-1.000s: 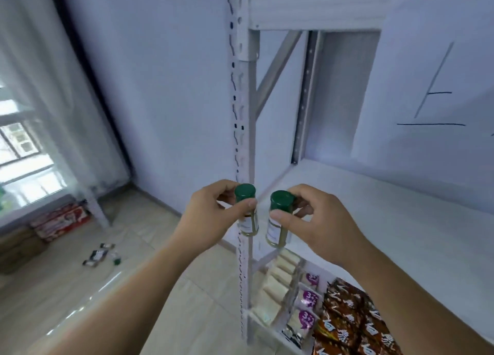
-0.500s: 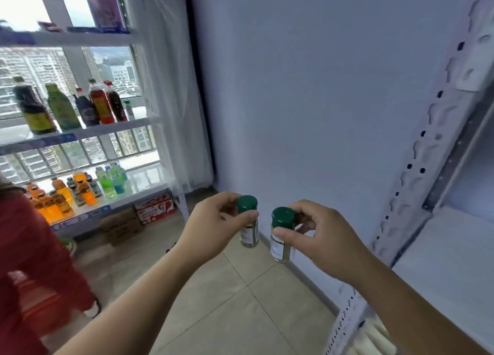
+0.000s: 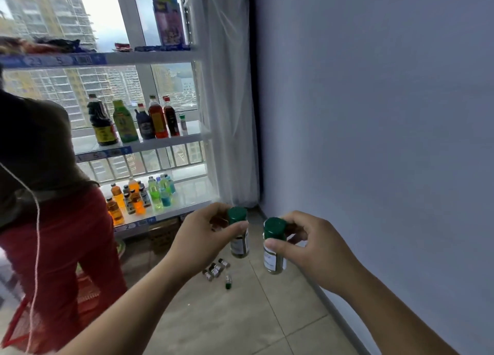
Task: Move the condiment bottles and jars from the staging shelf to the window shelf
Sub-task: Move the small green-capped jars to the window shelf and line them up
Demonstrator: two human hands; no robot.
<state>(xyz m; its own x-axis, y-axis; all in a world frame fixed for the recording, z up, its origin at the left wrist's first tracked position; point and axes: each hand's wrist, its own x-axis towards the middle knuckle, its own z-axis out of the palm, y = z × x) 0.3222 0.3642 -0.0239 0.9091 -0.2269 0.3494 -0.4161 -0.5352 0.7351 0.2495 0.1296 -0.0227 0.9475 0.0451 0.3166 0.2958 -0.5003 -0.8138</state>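
Observation:
My left hand (image 3: 203, 234) grips a small glass jar with a green cap (image 3: 238, 235) by its top. My right hand (image 3: 312, 245) pinches a second green-capped jar (image 3: 273, 246) the same way; both jars hang upright, side by side, in front of me. The window shelf (image 3: 149, 143) stands ahead to the left. Its middle tier carries several sauce bottles (image 3: 128, 122) and a small shaker (image 3: 183, 121) at its right end. The staging shelf is out of view.
A person in red trousers (image 3: 53, 234) stands close on the left, in front of the window shelf. Drink bottles (image 3: 139, 197) fill the lower tier. Several small bottles (image 3: 216, 270) lie on the tiled floor. A blank wall (image 3: 374, 114) runs along the right; a curtain (image 3: 230, 100) hangs in the corner.
The view has swung left from the staging shelf to the window shelf. Both hands keep the same grip on their jars. The person on the left now appears larger and nearer.

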